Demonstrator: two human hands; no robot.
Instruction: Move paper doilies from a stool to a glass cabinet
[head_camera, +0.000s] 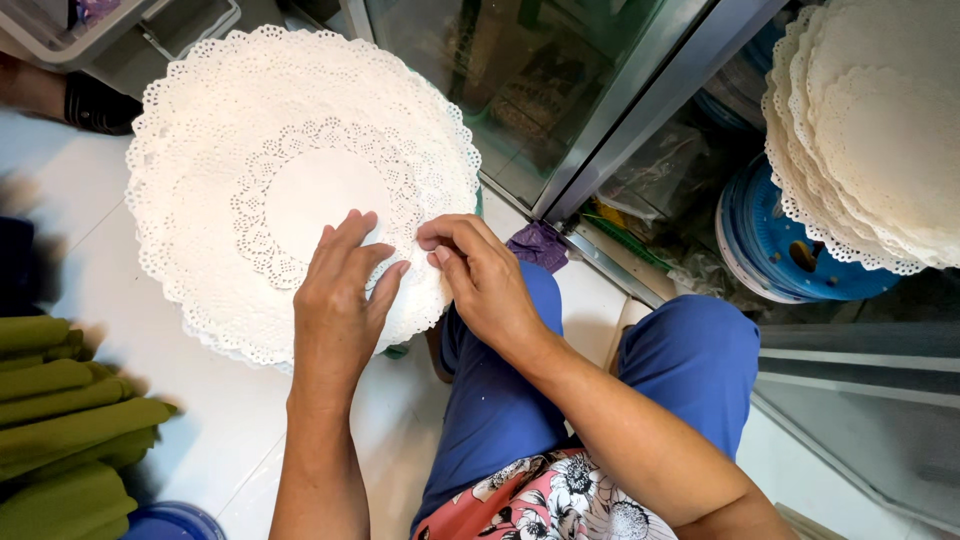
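A stack of round white paper doilies (300, 190) rests over the person's knees. Left hand (340, 300) lies flat and open on it; right hand (480, 275) pinches its lacy edge. Thin, light, probably tear-prone.

The large doily stack (300, 190) at ten o'clock is matt white paper, its rim and inner ring punched into lace. A second stack of doilies (880, 140) at two o'clock has the same dry, dull finish. The floor (230, 420) looks like glossy white tile. At eight o'clock the folded green cloths (65, 420) are soft and matt. The door frame (640, 90) at one o'clock is brushed metal around glass. The blue tub (790, 255) seems to be smooth plastic, though partly hidden.
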